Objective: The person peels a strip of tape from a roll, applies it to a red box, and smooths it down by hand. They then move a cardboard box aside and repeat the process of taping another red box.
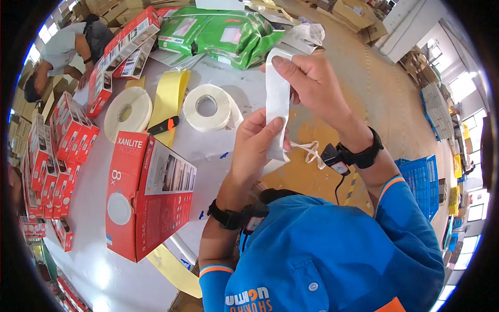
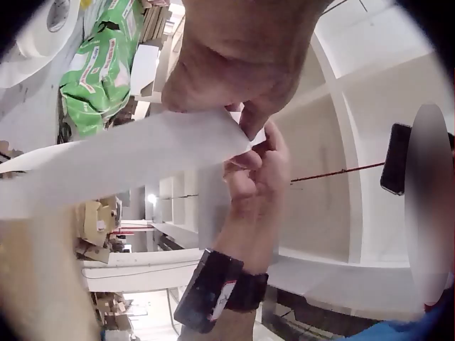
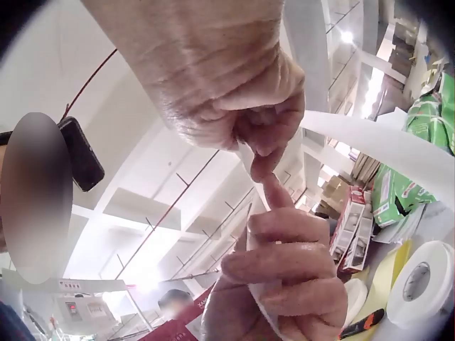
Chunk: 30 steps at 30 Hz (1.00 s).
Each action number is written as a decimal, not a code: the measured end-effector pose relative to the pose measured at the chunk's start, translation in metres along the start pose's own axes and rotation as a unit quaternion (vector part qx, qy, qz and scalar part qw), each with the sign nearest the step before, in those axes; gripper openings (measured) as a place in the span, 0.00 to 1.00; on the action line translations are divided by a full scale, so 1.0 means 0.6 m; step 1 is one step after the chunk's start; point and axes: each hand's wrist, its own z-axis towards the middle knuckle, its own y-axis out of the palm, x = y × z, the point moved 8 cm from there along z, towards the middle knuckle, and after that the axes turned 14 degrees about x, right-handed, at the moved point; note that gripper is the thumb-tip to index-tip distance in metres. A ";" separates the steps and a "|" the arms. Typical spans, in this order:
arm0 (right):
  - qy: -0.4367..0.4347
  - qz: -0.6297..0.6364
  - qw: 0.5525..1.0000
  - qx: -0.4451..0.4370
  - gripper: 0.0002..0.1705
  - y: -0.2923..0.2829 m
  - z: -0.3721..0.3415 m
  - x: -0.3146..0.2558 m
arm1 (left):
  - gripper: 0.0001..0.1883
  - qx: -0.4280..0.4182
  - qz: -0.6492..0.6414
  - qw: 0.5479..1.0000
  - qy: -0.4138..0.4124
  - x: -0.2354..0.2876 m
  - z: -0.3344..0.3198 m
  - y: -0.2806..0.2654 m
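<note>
A white strip of tape or label backing (image 1: pixel 278 91) stretches between both hands above the table's near edge. My left hand (image 1: pixel 255 143) pinches its lower part, thumb laid on the front face. Higher up, my right hand (image 1: pixel 314 78) grips the upper end between thumb and fingers. In the left wrist view the strip (image 2: pixel 142 163) runs off to the left as a long band. The two hands' fingertips meet closely in the right wrist view, where the left fingers (image 3: pixel 291 263) curl round part of the strip. A white roll (image 1: pixel 192 110) with a loose tail lies beside the left hand.
A red XANLITE box (image 1: pixel 163 218) stands on the table (image 1: pixel 86 218). Behind it are a second roll (image 1: pixel 141 112), an orange-black utility knife (image 1: pixel 165 125) and yellow sheets (image 1: pixel 167 99). Green packages (image 1: pixel 208 36) and red cartons (image 1: pixel 75 127) line the far and left sides. Another person (image 1: pixel 67 47) bends there.
</note>
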 end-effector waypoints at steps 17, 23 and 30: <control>0.026 -0.004 0.999 0.039 0.19 -0.020 0.014 0.008 | 0.11 -0.076 -0.060 0.995 -0.028 -0.009 -0.007 0.011; 0.056 0.029 0.998 0.030 0.20 -0.033 0.009 0.009 | 0.11 -0.063 -0.038 0.997 -0.027 -0.019 -0.009 0.014; 0.066 0.036 0.997 0.016 0.19 -0.035 0.008 0.014 | 0.10 -0.060 -0.025 0.998 -0.028 -0.025 -0.011 0.009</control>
